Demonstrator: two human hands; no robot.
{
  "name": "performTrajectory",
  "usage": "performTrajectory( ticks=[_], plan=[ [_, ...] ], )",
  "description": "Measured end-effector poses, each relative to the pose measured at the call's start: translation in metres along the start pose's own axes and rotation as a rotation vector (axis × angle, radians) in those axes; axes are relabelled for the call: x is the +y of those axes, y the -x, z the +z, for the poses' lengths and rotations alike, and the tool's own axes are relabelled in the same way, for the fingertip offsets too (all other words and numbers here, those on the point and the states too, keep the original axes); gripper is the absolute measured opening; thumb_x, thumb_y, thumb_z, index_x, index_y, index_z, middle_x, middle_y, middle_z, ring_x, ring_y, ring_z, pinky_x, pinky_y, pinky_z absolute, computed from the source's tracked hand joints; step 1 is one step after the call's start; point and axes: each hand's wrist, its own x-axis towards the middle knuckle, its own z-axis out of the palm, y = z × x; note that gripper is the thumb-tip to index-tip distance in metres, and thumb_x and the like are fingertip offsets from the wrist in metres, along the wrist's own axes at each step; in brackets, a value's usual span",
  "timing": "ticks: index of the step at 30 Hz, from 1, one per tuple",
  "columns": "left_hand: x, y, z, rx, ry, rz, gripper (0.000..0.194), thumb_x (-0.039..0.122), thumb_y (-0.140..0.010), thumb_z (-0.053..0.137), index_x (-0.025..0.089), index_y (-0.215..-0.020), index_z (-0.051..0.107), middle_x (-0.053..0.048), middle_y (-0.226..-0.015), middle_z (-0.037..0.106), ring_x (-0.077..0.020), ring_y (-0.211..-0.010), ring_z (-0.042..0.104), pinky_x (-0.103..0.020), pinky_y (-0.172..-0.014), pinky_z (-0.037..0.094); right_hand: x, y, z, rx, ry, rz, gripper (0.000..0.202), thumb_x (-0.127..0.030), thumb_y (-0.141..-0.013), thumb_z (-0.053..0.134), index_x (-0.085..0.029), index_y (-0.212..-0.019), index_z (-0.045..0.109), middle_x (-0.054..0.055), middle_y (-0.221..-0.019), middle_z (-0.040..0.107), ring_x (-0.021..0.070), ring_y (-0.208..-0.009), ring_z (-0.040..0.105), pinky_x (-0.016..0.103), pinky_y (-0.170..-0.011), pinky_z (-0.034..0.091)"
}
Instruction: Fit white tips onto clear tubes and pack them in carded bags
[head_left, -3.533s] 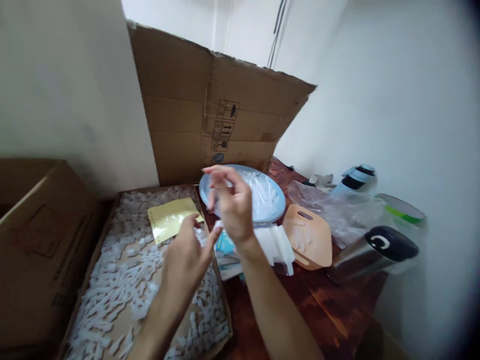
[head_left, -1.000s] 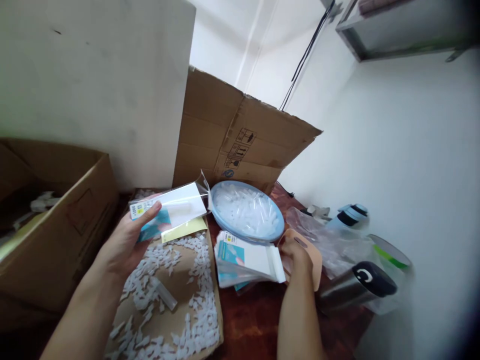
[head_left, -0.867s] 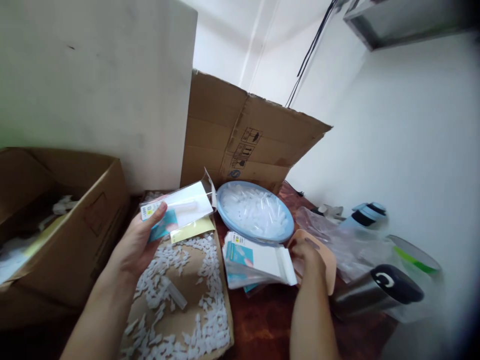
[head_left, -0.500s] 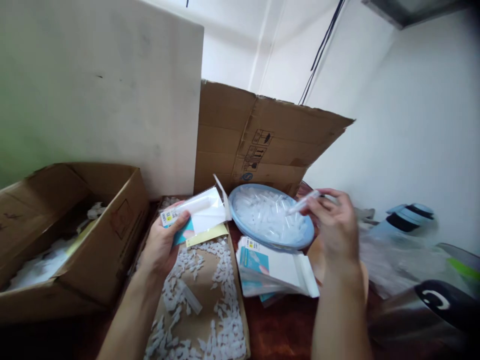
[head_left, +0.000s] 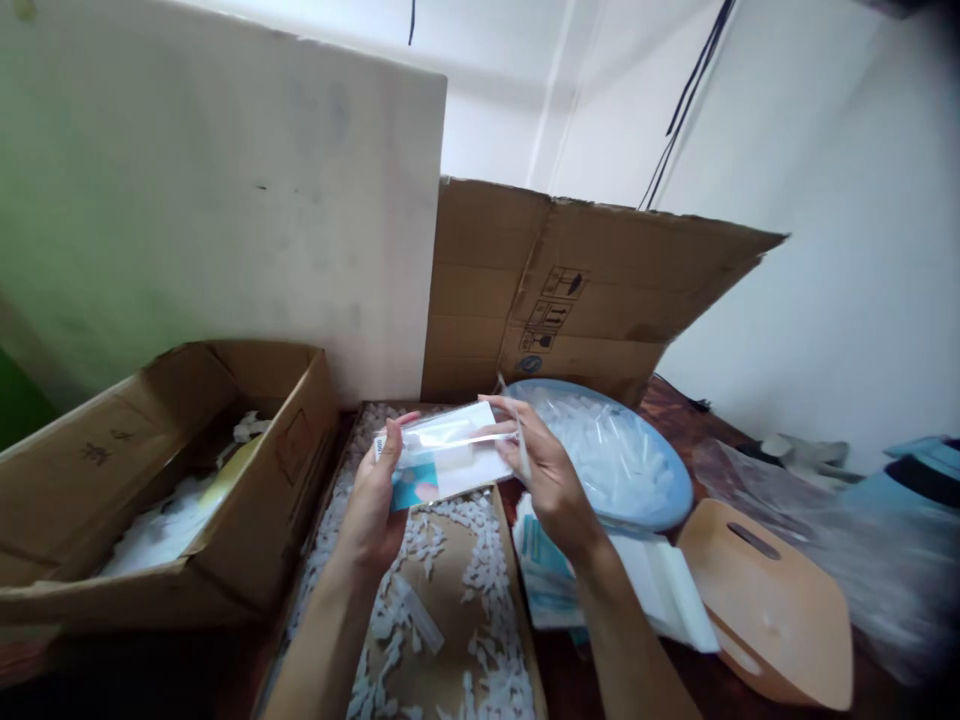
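Note:
My left hand [head_left: 375, 500] grips one end of a clear plastic packet [head_left: 450, 455] with a white and teal printed card. The fingers of my right hand [head_left: 544, 470] are closed at the packet's open end, by its raised clear flap. A slim whitish clear sachet [head_left: 487, 437] runs from my right fingertips into the packet's mouth; its far end is hard to make out. Below both hands lies a shallow cardboard tray [head_left: 450, 620] with many small white plastic pieces. Behind my right hand is a blue oval tray [head_left: 679, 490] heaped with small clear sachets.
More printed packets [head_left: 660, 580] are stacked beside the cardboard tray. An orange plastic basket [head_left: 787, 600] and crumpled clear plastic [head_left: 847, 530] lie on the right. An open carton [head_left: 255, 510] stands left, and a cardboard sheet [head_left: 600, 270] leans behind.
My right hand has moved left from beside the blue tray to the packet's mouth, bringing the small sachet. The packet in my left hand is now more level, and the view has shifted.

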Motion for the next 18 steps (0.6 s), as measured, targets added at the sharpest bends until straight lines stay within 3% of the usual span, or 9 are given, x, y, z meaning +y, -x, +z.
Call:
performTrajectory(
  ticks=[4, 6, 8, 10, 14, 18],
  plan=[
    [0.006, -0.001, -0.008, -0.019, -0.055, -0.026, 0.058, 0.058, -0.084, 0.075, 0.02, -0.128, 0.069, -0.011, -0.117, 0.079, -0.0253, -0.104, 0.076, -0.033, -0.091, 0.062, 0.004, -0.001, -0.003, -0.163, -0.039, 0.083, 0.028, -0.041, -0.102, 0.055, -0.031, -0.112, 0.079, 0.004, -0.15, 0.053, 0.0281, -0.136, 0.052, 0.042, -0.115, 0.038],
    [0.006, -0.001, -0.009, -0.01, -0.071, -0.03, 0.058, 0.058, -0.084, 0.075, 0.019, -0.126, 0.07, -0.01, -0.114, 0.079, -0.0249, -0.102, 0.077, -0.032, -0.089, 0.062, 0.007, -0.001, -0.001, -0.07, -0.022, 0.052, 0.026, -0.04, -0.102, 0.056, -0.032, -0.109, 0.08, 0.004, -0.139, 0.061, 0.0266, -0.131, 0.054, 0.039, -0.11, 0.04],
    [0.005, -0.002, -0.007, 0.015, -0.059, -0.031, 0.057, 0.058, -0.083, 0.076, 0.018, -0.124, 0.07, -0.01, -0.111, 0.08, -0.0248, -0.1, 0.077, -0.032, -0.087, 0.062, 0.01, 0.0, 0.002, 0.101, -0.018, 0.012, 0.025, -0.04, -0.102, 0.056, -0.032, -0.109, 0.079, 0.003, -0.125, 0.066, 0.0246, -0.125, 0.057, 0.037, -0.106, 0.042],
    [0.003, -0.002, -0.005, 0.033, -0.038, -0.036, 0.057, 0.058, -0.083, 0.076, 0.017, -0.122, 0.071, -0.01, -0.109, 0.08, -0.0249, -0.098, 0.078, -0.032, -0.086, 0.062, 0.01, 0.001, 0.005, 0.181, -0.025, 0.011, 0.03, -0.043, -0.104, 0.051, -0.032, -0.111, 0.078, 0.003, -0.124, 0.066, 0.0245, -0.123, 0.057, 0.036, -0.104, 0.043],
    [0.003, -0.001, -0.005, 0.022, -0.029, -0.05, 0.06, 0.059, -0.082, 0.077, 0.016, -0.123, 0.07, -0.011, -0.109, 0.081, -0.0252, -0.096, 0.078, -0.033, -0.085, 0.062, 0.011, 0.003, 0.009, 0.057, -0.121, 0.136, 0.05, -0.05, -0.108, 0.033, -0.03, -0.111, 0.078, 0.003, -0.142, 0.059, 0.0257, -0.122, 0.059, 0.039, -0.104, 0.045],
    [0.008, -0.001, -0.009, 0.006, -0.023, -0.076, 0.062, 0.063, -0.084, 0.072, 0.016, -0.125, 0.07, -0.013, -0.109, 0.081, -0.0266, -0.095, 0.079, -0.034, -0.084, 0.063, 0.018, 0.003, 0.014, -0.006, -0.291, 0.261, 0.053, -0.057, -0.106, 0.033, -0.028, -0.11, 0.078, 0.005, -0.119, 0.072, 0.0253, -0.104, 0.067, 0.039, -0.093, 0.052]
  ],
)
